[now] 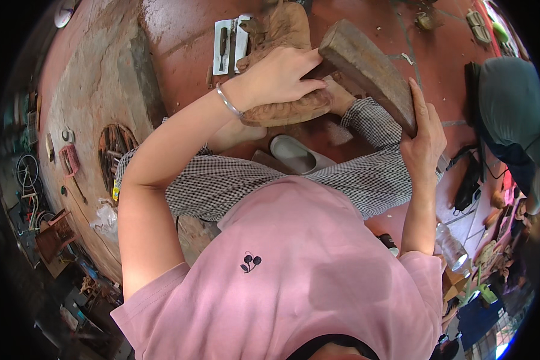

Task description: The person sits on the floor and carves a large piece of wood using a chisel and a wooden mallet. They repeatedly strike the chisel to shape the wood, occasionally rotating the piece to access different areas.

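while left hand (291, 73) curls around short dark handle (319, 71) above carved brown wood (288, 113), right hand (425, 135), fingers partly bent, grips near end of rectangular brown wooden block (371, 67).

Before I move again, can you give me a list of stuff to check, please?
1. Right hand on the block: ok, it holds the near end.
2. Left hand gripping firmly: cannot tell, its fingers curl by the block's other end and hide what they hold.
3. Carving steady: cannot tell, it sits between your legs.
4. Tool away from both hands: ok, it lies on the floor side, past your left wrist.
5. Left foot covered: not ok, it's bare.
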`<state>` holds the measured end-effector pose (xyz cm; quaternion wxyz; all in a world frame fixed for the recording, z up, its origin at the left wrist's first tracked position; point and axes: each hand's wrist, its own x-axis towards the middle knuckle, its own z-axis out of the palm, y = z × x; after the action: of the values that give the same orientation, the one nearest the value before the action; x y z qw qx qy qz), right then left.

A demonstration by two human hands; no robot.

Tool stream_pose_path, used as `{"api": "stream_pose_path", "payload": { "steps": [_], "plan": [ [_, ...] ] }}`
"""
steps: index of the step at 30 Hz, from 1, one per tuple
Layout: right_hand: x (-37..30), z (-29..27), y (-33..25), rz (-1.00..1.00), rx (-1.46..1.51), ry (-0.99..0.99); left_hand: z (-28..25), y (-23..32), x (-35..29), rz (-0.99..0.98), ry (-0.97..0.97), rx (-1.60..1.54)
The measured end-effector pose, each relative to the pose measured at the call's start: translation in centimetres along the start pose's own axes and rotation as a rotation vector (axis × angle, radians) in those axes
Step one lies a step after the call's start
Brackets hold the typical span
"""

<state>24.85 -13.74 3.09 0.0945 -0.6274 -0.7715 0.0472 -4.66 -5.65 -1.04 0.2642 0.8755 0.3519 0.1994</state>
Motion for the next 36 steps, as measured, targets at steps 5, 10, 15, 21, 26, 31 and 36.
{"api": "stream_pose_path", "payload": {
  "steps": [5, 10, 15, 21, 26, 31, 36],
  "plan": [
    [-1.0, 2.0, 0.2, 0.103, 0.644, 0.288, -0.6, 0.7, -0.7, -0.211, 0.173, -0.228],
    [-0.4, 2.6, 0.8, 0.271, 0.803, 0.244, -4.5, -0.6, 0.0, -0.394, 0.543, -0.89],
    [0.4, 2.5, -0.1, 0.337, 0.965, 0.1, -3.6, -2.8, -3.3, -0.598, 0.47, -0.959],
    [0.6, 2.9, 0.4, 0.302, 0.943, 0.071, -3.0, -2.4, -4.4, -0.584, 0.496, -0.858],
    [1.5, 2.7, 0.5, 0.241, 0.924, 0.09, -2.6, -2.7, -4.8, -0.52, 0.497, -0.89],
    [2.8, 2.1, 0.9, 0.099, 0.769, 0.16, -2.4, -1.8, -4.5, -0.351, 0.438, -0.714],
    [6.1, -3.4, -3.5, -0.015, 0.622, 0.118, -2.4, -0.4, -2.9, -0.325, 0.334, -0.278]
  ]
}}
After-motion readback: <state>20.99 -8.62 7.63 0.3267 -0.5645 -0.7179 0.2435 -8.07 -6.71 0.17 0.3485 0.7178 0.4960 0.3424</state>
